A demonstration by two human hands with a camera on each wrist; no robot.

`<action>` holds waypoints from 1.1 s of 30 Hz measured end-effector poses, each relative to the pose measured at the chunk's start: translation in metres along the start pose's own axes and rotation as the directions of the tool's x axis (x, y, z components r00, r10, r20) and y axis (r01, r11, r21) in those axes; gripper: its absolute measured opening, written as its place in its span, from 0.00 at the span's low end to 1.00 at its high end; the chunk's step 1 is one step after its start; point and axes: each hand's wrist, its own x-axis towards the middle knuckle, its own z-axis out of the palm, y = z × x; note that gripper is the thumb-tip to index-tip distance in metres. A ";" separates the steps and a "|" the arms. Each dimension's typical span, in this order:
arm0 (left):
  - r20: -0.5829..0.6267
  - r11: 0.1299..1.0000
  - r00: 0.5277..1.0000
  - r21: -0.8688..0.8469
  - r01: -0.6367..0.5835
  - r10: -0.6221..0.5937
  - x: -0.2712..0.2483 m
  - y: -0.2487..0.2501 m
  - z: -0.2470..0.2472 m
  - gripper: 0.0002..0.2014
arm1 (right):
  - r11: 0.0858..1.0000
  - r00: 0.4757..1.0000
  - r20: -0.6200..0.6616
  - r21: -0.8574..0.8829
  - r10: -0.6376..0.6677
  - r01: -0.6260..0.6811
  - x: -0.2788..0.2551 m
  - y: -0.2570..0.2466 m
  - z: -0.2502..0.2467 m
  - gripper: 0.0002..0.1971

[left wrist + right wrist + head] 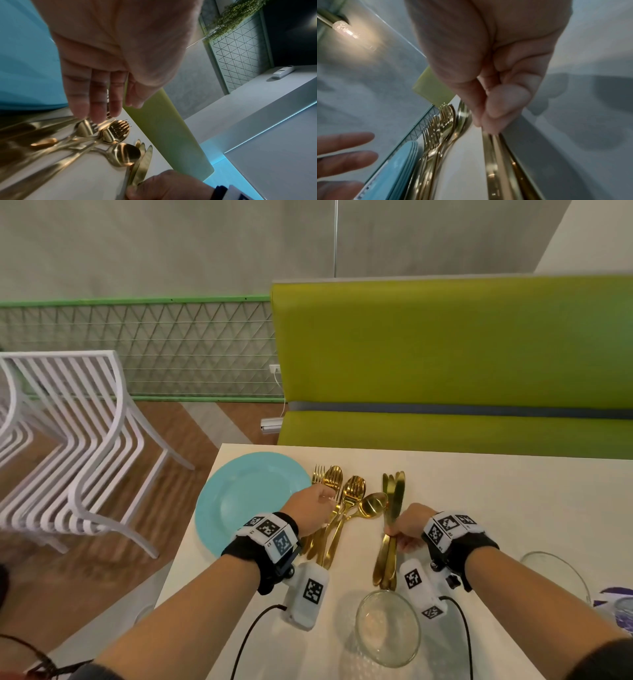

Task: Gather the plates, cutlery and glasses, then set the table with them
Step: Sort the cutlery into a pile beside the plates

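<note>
A stack of turquoise plates (239, 498) sits at the table's far left corner. Beside it lies a loose pile of gold forks and spoons (346, 505). My left hand (325, 498) hovers over that pile with straight fingers (97, 106), whose tips are just above the fork heads (118, 128), holding nothing. My right hand (397, 534) pinches a bundle of gold knives (392, 508) at mid-length between thumb and fingers (494, 119); the knives (498, 162) lie flat on the table. A clear glass (388, 628) stands near me, just past the knife handles.
A second glass (558, 573) and a purple-patterned item (616, 604) sit at the right. A green bench (445, 354) runs behind the white table (496, 501). White slatted chairs (68, 440) stand left of the table's edge.
</note>
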 end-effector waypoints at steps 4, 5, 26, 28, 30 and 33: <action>0.000 1.000 1.000 -0.011 0.011 -0.011 0.005 -0.009 0.001 0.15 | 0.994 0.999 -0.013 -0.105 -0.034 0.033 0.007 -0.009 0.001 0.10; 0.001 1.000 1.000 -0.012 0.015 -0.015 0.006 -0.010 0.000 0.15 | 0.992 0.999 -0.011 -0.116 -0.043 0.041 0.009 -0.011 0.003 0.10; -0.040 1.000 0.999 0.013 -0.007 0.007 -0.006 -0.015 -0.001 0.14 | 0.893 0.961 -0.062 -0.391 -0.268 0.224 0.002 0.001 -0.006 0.20; -0.042 1.000 0.999 0.000 -0.020 0.020 -0.012 -0.016 0.001 0.14 | 0.911 0.965 -0.089 -0.360 -0.246 0.200 -0.007 0.009 -0.015 0.17; -0.033 1.000 0.999 -0.005 -0.029 0.029 -0.020 -0.017 0.004 0.14 | 0.920 0.967 -0.106 -0.348 -0.232 0.183 -0.019 0.017 -0.022 0.14; 0.000 0.996 0.998 0.077 -0.055 0.055 -0.031 -0.018 0.014 0.15 | 0.931 0.959 -0.156 -0.316 -0.238 0.180 -0.041 0.026 -0.027 0.12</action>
